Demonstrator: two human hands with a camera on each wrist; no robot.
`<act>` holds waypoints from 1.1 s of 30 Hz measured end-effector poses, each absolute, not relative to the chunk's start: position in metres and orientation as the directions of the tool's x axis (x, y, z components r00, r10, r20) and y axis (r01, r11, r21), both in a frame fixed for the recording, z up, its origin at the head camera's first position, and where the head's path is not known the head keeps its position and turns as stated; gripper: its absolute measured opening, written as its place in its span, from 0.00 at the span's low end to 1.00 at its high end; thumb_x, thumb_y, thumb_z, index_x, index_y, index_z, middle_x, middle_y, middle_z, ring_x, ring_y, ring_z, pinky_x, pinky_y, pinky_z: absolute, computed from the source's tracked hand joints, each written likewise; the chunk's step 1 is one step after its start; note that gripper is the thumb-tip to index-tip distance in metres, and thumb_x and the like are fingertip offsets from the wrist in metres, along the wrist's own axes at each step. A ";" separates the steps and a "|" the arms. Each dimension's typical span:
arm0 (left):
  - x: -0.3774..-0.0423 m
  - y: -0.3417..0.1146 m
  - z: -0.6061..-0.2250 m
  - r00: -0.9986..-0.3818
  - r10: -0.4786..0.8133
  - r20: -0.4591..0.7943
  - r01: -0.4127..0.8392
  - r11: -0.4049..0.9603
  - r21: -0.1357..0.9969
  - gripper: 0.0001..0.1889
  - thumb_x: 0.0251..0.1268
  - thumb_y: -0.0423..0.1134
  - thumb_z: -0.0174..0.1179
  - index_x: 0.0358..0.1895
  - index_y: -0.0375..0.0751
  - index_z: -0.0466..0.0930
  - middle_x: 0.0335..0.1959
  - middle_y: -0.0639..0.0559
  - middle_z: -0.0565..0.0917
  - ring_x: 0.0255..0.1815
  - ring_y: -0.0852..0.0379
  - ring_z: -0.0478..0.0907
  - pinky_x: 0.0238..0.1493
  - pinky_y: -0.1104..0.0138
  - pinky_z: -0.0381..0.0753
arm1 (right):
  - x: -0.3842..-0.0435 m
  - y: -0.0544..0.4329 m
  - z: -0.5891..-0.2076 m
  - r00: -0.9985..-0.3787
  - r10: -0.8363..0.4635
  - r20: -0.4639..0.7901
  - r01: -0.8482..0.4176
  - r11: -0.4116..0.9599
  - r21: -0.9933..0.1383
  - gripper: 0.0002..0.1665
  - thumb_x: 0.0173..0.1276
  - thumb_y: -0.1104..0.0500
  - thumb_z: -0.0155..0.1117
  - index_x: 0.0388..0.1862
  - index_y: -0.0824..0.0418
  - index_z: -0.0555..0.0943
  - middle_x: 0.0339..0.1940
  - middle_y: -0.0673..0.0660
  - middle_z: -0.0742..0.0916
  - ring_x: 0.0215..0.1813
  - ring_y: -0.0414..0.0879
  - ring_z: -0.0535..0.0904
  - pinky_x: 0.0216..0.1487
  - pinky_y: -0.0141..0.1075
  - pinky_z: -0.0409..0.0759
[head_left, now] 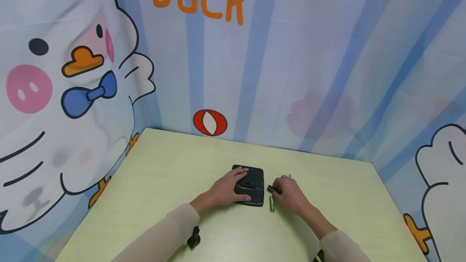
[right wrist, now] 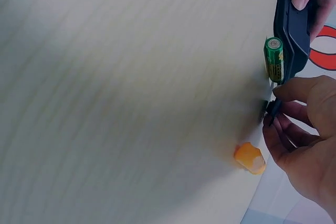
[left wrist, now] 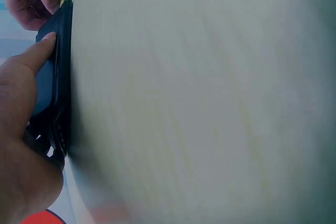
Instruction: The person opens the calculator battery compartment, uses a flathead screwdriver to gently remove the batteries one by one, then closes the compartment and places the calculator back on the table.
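Note:
A flat black device (head_left: 256, 179) lies on the table, with a recess across its upper face; its exact kind is unclear. My left hand (head_left: 227, 185) rests on its left part, thumb and fingers spread and fairly straight. To the right of the device, my right hand (head_left: 290, 194) pinches a small black piece (right wrist: 272, 107), perhaps a cover, between thumb and fingertips. A green battery (head_left: 272, 204) lies between the device and the right hand. The right wrist view also shows a small orange object (right wrist: 250, 158) beyond the right fingers; what it is cannot be told.
The pale table (head_left: 174, 157) meets a blue-and-white curtain (head_left: 306, 51) with duck drawings at its back and sides. Black wrist gear (head_left: 194, 238) shows below the left sleeve.

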State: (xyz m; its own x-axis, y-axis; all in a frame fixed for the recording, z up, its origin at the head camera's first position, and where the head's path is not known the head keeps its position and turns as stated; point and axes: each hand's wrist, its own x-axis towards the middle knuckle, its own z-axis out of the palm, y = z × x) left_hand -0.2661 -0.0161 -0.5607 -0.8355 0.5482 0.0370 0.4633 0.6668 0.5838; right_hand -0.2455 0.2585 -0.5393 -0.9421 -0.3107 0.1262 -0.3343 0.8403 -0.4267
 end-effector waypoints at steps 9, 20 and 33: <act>-0.266 -0.017 -0.561 -0.838 0.544 0.044 0.464 0.667 0.583 0.48 0.67 0.64 0.70 0.84 0.46 0.63 0.85 0.46 0.61 0.84 0.44 0.59 0.77 0.46 0.67 | -0.244 0.256 -0.536 -0.947 -0.282 0.153 -0.321 0.837 -0.442 0.06 0.64 0.67 0.76 0.40 0.63 0.87 0.35 0.52 0.83 0.37 0.43 0.78 0.43 0.44 0.81; -0.267 -0.017 -0.563 -0.833 0.552 0.046 0.469 0.658 0.589 0.47 0.67 0.62 0.70 0.84 0.45 0.63 0.85 0.46 0.60 0.84 0.44 0.59 0.78 0.47 0.66 | -0.242 0.244 -0.527 -0.942 -0.277 0.189 -0.335 0.820 -0.465 0.08 0.64 0.66 0.78 0.40 0.62 0.87 0.36 0.51 0.82 0.38 0.45 0.77 0.48 0.48 0.79; -0.268 -0.016 -0.562 -0.822 0.567 0.048 0.485 0.655 0.579 0.47 0.67 0.63 0.69 0.83 0.44 0.63 0.85 0.45 0.61 0.84 0.44 0.58 0.77 0.47 0.67 | -0.234 0.231 -0.525 -0.935 -0.284 0.211 -0.351 0.814 -0.463 0.09 0.66 0.65 0.78 0.43 0.61 0.87 0.41 0.51 0.84 0.43 0.44 0.82 0.48 0.44 0.86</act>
State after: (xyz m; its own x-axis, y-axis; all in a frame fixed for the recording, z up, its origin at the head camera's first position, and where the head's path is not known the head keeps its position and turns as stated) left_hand -0.2676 -0.0155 -0.5624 -0.8222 0.5673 0.0476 0.4853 0.6548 0.5794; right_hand -0.2345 0.2307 -0.5246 -0.9354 -0.2835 0.2114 -0.3513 0.8139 -0.4627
